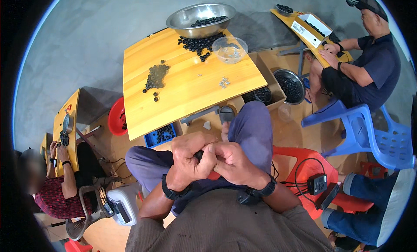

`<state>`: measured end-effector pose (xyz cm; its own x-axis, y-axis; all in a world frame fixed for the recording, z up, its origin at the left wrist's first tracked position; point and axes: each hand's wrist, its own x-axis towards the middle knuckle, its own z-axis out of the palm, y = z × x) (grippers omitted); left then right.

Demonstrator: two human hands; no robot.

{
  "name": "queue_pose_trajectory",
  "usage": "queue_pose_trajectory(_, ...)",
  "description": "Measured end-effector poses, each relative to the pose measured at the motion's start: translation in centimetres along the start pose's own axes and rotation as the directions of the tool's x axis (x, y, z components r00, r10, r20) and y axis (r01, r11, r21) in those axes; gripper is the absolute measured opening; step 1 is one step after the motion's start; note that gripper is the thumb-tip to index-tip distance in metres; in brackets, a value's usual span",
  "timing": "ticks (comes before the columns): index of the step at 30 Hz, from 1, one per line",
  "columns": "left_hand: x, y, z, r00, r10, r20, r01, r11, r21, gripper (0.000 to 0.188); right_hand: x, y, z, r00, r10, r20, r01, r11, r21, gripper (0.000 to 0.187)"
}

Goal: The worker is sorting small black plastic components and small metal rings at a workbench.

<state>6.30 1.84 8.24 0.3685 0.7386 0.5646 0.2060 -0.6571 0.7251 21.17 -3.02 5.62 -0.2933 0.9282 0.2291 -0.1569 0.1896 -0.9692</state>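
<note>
Both hands meet in front of my body, over my lap. My left hand (187,158) is closed, and a small black piece (199,155) shows between its thumb and curled fingers. My right hand (240,164) is closed too, its fingertips pressed against the left thumb. Whatever lies in the right fingers is hidden. Beyond the hands stands a yellow wooden table (186,104). On it lie a cluster of small black round parts (156,76), a bigger black heap (200,44), and small silvery pieces (224,82).
A steel basin (201,21) and a clear plastic bowl (230,50) stand at the table's back. Below are a blue tray (160,136), a red basin (116,117) and a cardboard box (278,93). People work at tables left and right. A red chair (299,156) holds cabled devices.
</note>
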Motion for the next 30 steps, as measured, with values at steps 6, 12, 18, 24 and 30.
queue_pose_trajectory(6,-0.6,-3.8,1.3,0.861,-0.45,0.239,0.496,0.846,-0.195,0.026,1.1,7.3,-2.3,0.958,0.287,-0.023,-0.213,0.762,0.612,0.016)
queue_pose_trajectory(12,-0.8,-3.7,-0.5,0.909,-0.291,0.298,0.329,0.94,-0.085,0.023,0.0,7.4,-3.1,0.92,0.392,0.011,-0.235,0.529,0.815,0.025)
queue_pose_trajectory(18,-1.2,-4.1,-0.2,0.904,-0.335,0.264,0.368,0.926,-0.083,0.022,0.0,6.7,-2.7,0.917,0.392,0.072,-0.282,0.509,0.813,0.025)
queue_pose_trajectory(24,-1.4,-3.8,-0.6,0.949,-0.218,0.229,0.219,0.975,0.02,0.021,-0.4,6.2,-2.6,0.92,0.379,0.097,-0.312,0.558,0.769,0.022)
queue_pose_trajectory(30,-1.4,-3.1,-0.6,0.964,-0.196,0.177,0.201,0.98,-0.008,0.018,-0.4,5.5,-2.3,0.928,0.361,0.092,-0.309,0.606,0.733,0.023)
